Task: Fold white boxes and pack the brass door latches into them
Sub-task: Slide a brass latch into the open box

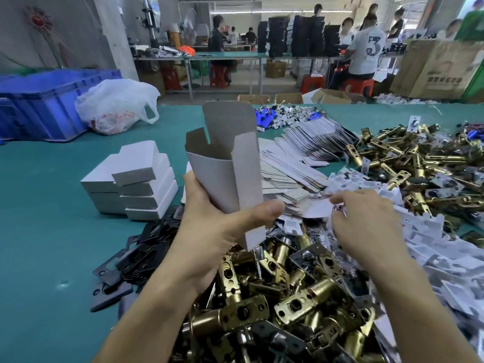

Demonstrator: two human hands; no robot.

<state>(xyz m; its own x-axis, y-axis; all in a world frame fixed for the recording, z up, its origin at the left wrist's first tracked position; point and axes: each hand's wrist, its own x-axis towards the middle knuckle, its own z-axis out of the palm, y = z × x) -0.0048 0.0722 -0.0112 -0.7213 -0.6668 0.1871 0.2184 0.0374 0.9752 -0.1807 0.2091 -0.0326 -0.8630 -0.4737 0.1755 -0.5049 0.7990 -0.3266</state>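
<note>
Left hand [209, 226] grips open-topped white cardboard box [225, 163] upright above heap of brass door latches [301, 297] on teal table mat [52, 231]. Right hand [366, 221] curled into white card inserts [419, 231], pinch unclear. Closed white boxes [136, 184] stacked left; blue plastic crate [39, 106] beyond; workers [364, 48] at benches behind.

Bare surface [47, 218] is left open along the near left, bounded by stacked white boxes [131, 184] and black plates [131, 252]. Middle and right are blocked by piled brass latches [288, 297], flat box blanks [301, 158] and white inserts [424, 247]. The far left is closed off by a blue crate [39, 100] and a plastic bag [115, 106].
</note>
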